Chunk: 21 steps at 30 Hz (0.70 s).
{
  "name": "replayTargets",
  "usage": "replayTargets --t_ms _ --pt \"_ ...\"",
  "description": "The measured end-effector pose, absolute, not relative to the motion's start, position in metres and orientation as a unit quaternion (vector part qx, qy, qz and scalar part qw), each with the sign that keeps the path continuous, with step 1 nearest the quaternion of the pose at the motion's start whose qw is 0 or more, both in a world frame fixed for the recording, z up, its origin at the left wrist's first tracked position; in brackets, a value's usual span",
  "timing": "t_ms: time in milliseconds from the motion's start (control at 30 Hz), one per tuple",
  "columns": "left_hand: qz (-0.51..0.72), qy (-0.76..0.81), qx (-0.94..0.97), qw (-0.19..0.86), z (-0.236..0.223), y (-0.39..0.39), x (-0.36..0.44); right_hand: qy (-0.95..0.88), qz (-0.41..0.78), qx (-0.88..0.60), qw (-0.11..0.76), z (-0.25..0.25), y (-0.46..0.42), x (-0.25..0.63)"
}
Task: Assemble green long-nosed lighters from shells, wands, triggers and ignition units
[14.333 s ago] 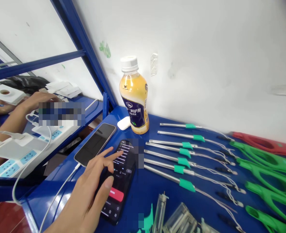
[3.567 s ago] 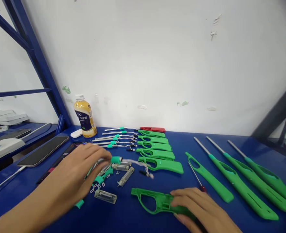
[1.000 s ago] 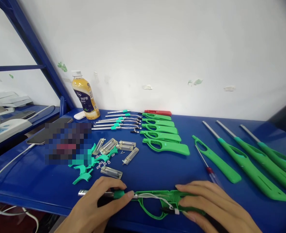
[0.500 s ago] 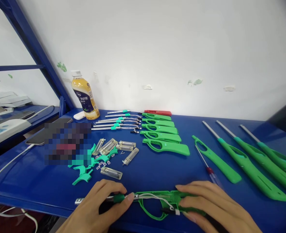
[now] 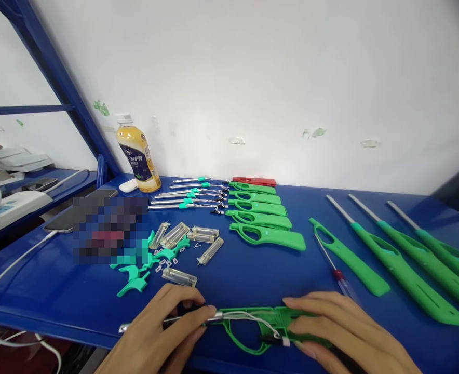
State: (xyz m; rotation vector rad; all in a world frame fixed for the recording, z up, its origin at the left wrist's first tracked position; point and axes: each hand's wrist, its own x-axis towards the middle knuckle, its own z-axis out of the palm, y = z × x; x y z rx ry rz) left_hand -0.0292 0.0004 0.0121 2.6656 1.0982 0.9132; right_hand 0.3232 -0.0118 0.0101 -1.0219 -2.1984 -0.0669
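Observation:
My left hand (image 5: 163, 327) pinches the metal lighter tube (image 5: 216, 316) between thumb and fingers. The tube's far tip sticks out left of the hand. White wires (image 5: 248, 315) run from the tube to a small black igniter (image 5: 273, 340) with a white end. Under them lies an open green lighter shell half (image 5: 273, 316), its trigger loop towards me. My right hand (image 5: 338, 327) is closed over the shell's handle end, hiding most of it. Tube and shell meet at the shell's left end; whether the tube is seated there I cannot tell.
Beyond my hands lie clear fuel tanks (image 5: 179, 277), teal triggers (image 5: 134, 284), wired tubes (image 5: 171, 206) and green shells (image 5: 270, 238). At right are a screwdriver (image 5: 338, 275) and assembled lighters (image 5: 404, 275). A drink bottle (image 5: 139, 156) and phone (image 5: 64, 221) stand at left.
My left fingers have shifted along the tube, and the teal collar that showed between them is now hidden. The right hand and the shell stay nearly still. A hand appears at the far left.

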Motion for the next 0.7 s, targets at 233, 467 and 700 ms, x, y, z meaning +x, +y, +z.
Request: replayTargets --t_ms 233,467,700 --pt "0.303 0.358 0.882 0.038 0.0177 0.0018 -0.0257 -0.847 -0.023 -0.397 0.352 0.0101 -0.0114 0.3236" --pt "0.255 0.375 0.891 0.035 0.0149 0.001 -0.0295 -0.845 -0.026 -0.396 0.359 0.0117 -0.0113 0.3228" --pt "0.284 0.361 0.888 -0.01 0.0145 0.0031 -0.0287 -0.845 -0.031 -0.397 0.357 0.0114 -0.0121 0.3227"
